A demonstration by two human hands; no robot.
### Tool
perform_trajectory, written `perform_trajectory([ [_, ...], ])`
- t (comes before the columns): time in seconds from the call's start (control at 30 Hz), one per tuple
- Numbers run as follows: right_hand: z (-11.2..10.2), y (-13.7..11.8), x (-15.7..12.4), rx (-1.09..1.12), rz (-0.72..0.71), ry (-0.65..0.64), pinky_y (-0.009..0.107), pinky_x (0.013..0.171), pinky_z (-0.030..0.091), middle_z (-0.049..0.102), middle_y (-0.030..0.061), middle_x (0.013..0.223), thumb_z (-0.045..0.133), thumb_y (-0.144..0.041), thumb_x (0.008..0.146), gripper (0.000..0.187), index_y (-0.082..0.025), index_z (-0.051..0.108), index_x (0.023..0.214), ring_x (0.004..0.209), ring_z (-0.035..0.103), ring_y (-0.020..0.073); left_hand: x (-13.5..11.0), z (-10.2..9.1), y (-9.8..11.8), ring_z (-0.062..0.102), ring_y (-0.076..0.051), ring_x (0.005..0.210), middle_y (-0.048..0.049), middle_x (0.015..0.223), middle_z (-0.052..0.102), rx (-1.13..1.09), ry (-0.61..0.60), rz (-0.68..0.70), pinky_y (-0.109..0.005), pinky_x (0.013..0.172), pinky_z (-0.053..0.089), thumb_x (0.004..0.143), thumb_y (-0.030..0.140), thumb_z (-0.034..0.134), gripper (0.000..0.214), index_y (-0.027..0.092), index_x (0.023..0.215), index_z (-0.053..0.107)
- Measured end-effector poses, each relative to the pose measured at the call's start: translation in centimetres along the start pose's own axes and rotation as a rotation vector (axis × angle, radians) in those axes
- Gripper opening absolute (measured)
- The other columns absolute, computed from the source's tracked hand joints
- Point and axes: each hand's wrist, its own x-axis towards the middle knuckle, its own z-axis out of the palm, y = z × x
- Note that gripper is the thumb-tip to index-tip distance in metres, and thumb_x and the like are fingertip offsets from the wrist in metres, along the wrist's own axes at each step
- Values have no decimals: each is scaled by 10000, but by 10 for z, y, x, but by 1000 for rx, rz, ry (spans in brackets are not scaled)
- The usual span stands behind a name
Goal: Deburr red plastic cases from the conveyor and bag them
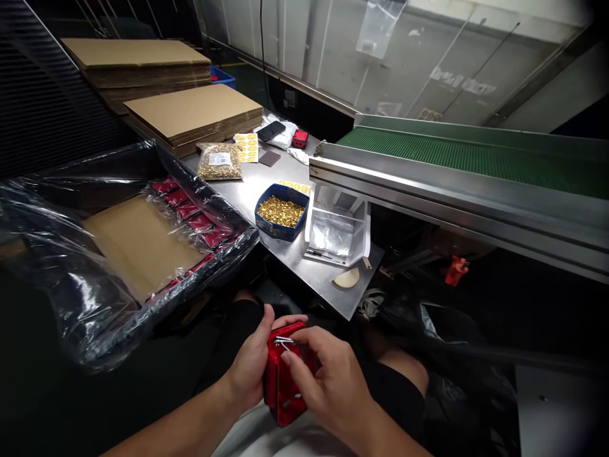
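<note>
Low in front of my body, my left hand (251, 363) is wrapped round a red plastic case (281, 384) with a dark outer side, thumb along its top edge. My right hand (335, 374) reaches over the case from the right. Between its thumb and index finger is a thin, silvery, wire-like metal piece (284, 342), at the upper end of the case; its exact kind is too small to make out. Small shiny spots show lower on the red face. The right fingers hide part of the case.
A plastic-lined box (143, 247) with red packed items stands left. On the metal table (328, 294) are a blue bin (273, 230) of gold-coloured small parts, a white tray (365, 231) and a bag of parts (219, 166). Cardboard sheets (195, 108) lie behind; a green conveyor (428, 152) extends right.
</note>
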Motion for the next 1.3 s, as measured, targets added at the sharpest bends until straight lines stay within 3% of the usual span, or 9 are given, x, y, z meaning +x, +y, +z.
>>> perform_trajectory([
  [0.3, -3, -3, -2, 15, -2, 6, 260, 656, 440, 668, -16, 861, 581, -273, 852, 153, -263, 641, 991, 720, 591, 117, -1, 4, 2, 620, -348, 1017, -200, 1058, 656, 10, -29, -4, -412, 923, 479, 940, 664, 296, 717, 68, 1276, 511],
  [0.57, -14, 1, -2, 17, -74, -7, 258, 659, 462, 671, -11, 855, 546, -272, 899, 138, -265, 647, 993, 719, 596, 113, -1, 9, 4, 655, -337, 922, -194, 1042, 665, -1, -17, -65, -396, 841, 515, 944, 658, 299, 694, 79, 1248, 531],
  [0.8, -38, 10, 3, -168, -289, 91, 256, 707, 489, 638, 5, 890, 609, -189, 875, 339, -284, 569, 1198, 775, 591, 116, 0, 7, 3, 653, -324, 919, -191, 1045, 662, -255, -241, -198, -409, 845, 509, 924, 689, 366, 680, 98, 1189, 572],
  [1.0, -41, 22, 1, -145, -234, 179, 256, 623, 473, 589, 6, 840, 637, -199, 861, 306, -256, 581, 1156, 706, 551, 112, -5, 4, 1, 641, -315, 939, -195, 1040, 659, -226, -158, -209, -379, 840, 498, 916, 697, 386, 674, 95, 1121, 608],
  [1.17, -37, 22, -2, -145, -246, 102, 288, 721, 499, 624, 17, 929, 627, -198, 869, 327, -273, 564, 1180, 793, 580, 128, -7, 7, -1, 656, -287, 857, -167, 946, 671, -279, -198, -235, -356, 802, 508, 918, 698, 381, 667, 99, 1088, 621],
  [1.3, -38, 15, 1, -274, -339, -7, 337, 747, 484, 644, 31, 997, 624, -222, 874, 356, -280, 554, 1218, 859, 565, 166, -8, 7, -2, 659, -255, 771, -142, 852, 669, -324, -206, -263, -343, 756, 522, 926, 681, 393, 640, 106, 1080, 629],
])
